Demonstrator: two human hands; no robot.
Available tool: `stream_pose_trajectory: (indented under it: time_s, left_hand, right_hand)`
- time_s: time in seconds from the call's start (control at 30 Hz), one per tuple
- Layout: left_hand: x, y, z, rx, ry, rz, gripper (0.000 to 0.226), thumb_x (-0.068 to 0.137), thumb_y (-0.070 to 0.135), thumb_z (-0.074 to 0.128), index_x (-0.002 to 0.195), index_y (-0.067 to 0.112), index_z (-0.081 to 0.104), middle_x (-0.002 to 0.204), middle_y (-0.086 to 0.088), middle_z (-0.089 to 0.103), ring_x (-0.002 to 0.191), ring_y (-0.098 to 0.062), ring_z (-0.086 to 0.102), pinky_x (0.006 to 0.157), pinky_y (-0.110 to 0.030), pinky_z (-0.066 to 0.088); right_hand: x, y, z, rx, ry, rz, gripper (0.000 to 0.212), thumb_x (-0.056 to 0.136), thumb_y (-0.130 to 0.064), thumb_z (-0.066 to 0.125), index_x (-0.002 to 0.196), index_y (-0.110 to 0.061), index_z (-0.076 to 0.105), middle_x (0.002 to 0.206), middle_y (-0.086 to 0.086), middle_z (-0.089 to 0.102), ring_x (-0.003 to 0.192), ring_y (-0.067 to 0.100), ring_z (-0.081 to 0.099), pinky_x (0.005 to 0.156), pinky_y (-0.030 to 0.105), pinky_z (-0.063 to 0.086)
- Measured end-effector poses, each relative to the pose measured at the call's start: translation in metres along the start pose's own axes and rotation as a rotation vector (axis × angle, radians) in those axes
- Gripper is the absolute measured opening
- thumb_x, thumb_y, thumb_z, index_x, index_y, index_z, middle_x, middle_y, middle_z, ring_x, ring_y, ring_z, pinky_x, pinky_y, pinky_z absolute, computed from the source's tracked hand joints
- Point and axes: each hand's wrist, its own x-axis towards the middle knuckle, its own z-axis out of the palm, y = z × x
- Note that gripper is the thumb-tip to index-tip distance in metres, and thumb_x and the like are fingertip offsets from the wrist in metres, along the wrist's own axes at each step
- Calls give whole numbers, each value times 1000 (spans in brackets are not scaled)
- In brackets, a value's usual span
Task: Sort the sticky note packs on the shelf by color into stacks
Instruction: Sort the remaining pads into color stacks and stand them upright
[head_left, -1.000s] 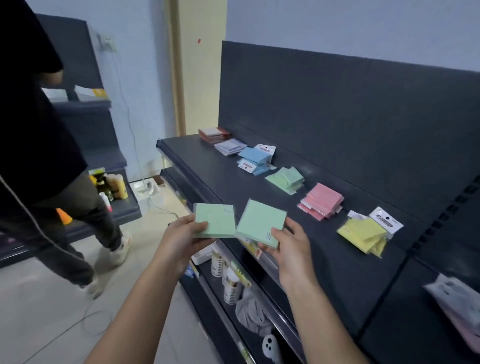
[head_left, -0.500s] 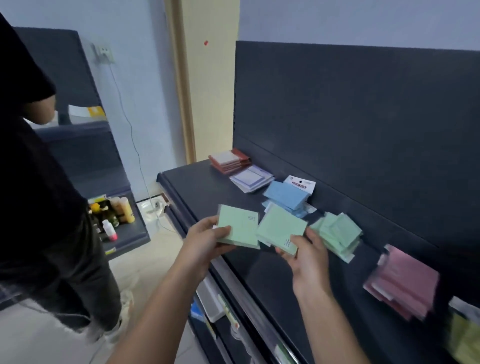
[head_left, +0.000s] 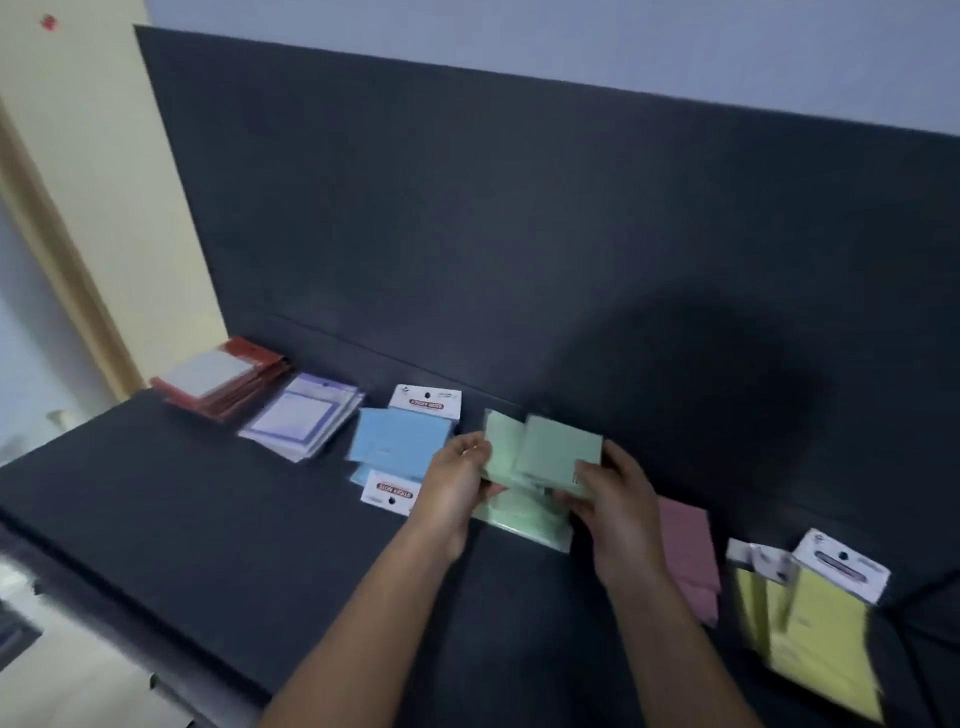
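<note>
Sorting looks close to finished: along the back edge of the shelf (head_left: 208, 509) sit a red stack (head_left: 223, 376), a purple-bordered stack (head_left: 306, 415), a blue stack (head_left: 400, 441), a green stack (head_left: 524, 514), a pink stack (head_left: 685, 551) and a yellow stack (head_left: 815, 623), each of one colour as far as the blur allows. What is left, I judge, is the pair in hand. The left hand (head_left: 457, 483) grasps a green pack (head_left: 501, 441) by its left edge, fingers curled round it. The right hand (head_left: 618, 509) pinches a second green pack (head_left: 558, 452) at its near right corner. Both packs hang just above the green stack, overlapping each other, not yet laid down. The stacks are loose and fanned, so squaring them may remain too. Half a second earlier the two packs are nearer the shelf's front edge, beside the green stack rather than over it, and a person in dark clothes stands at the left; that person is out of view now.
</note>
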Motion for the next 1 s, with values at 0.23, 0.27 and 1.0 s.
stream_pose_trajectory:
  time_s: [0.23, 0.27, 1.0]
  left_hand:
    - [30, -27, 1, 679, 49, 335, 19, 93, 4, 42, 99, -2, 59, 95, -18, 63, 91, -33, 58, 74, -31, 43]
    - [31, -30, 1, 666, 9, 331, 21, 95, 5, 40, 103, -2, 58, 100, -17, 62, 96, -32, 57, 81, -33, 44]
    - [-43, -39, 77, 694, -454, 700, 41, 89, 13, 53, 130, 14, 48, 122, 2, 58, 114, -14, 50, 94, -20, 33]
  right_hand:
    - [20, 30, 13, -496, 146, -114, 39, 82, -9, 65, 120, -13, 56, 108, 8, 63, 96, 20, 62, 84, 36, 53]
    - [21, 32, 16, -524, 160, -111, 40, 82, -11, 66, 121, -13, 56, 114, 10, 60, 101, 22, 60, 90, 39, 51]
    - [-62, -16, -68, -705, 385, -374, 41, 85, -4, 58, 123, -18, 52, 105, -11, 60, 96, 4, 60, 84, 16, 48]
